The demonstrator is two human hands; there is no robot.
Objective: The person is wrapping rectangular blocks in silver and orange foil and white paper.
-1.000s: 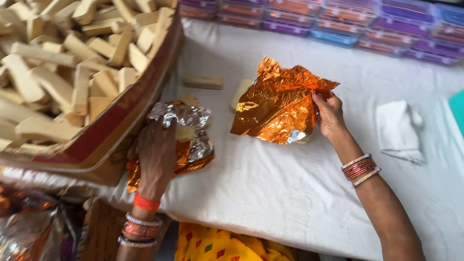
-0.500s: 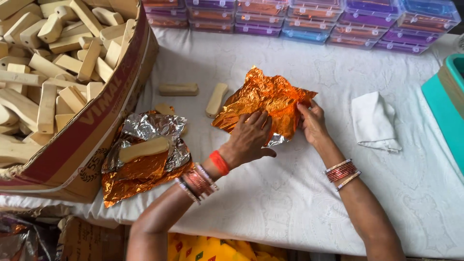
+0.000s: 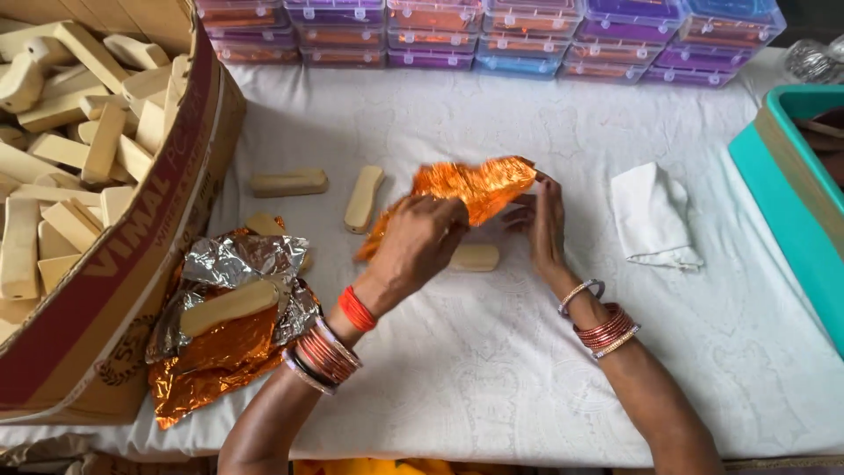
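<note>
— Two hands: left hand (image 3: 422,242) and right hand (image 3: 547,220) pinching orange foil sheet (image 3: 475,189), mid-tabletop (image 3: 492,369), above wooden block (image 3: 475,257).
— Might tear if tugged apart; could miss block, wrapping crooked.

The one camera sits on my head and looks steeply down and forward over the white-clothed table (image 3: 457,387). It is close: my forearms enter from the bottom edge and my left hand (image 3: 422,242) and right hand (image 3: 547,224) sit mid-frame. The cardboard box (image 3: 132,290) fills the left edge, the stacked plastic cases (image 3: 492,35) line the far top.
</note>
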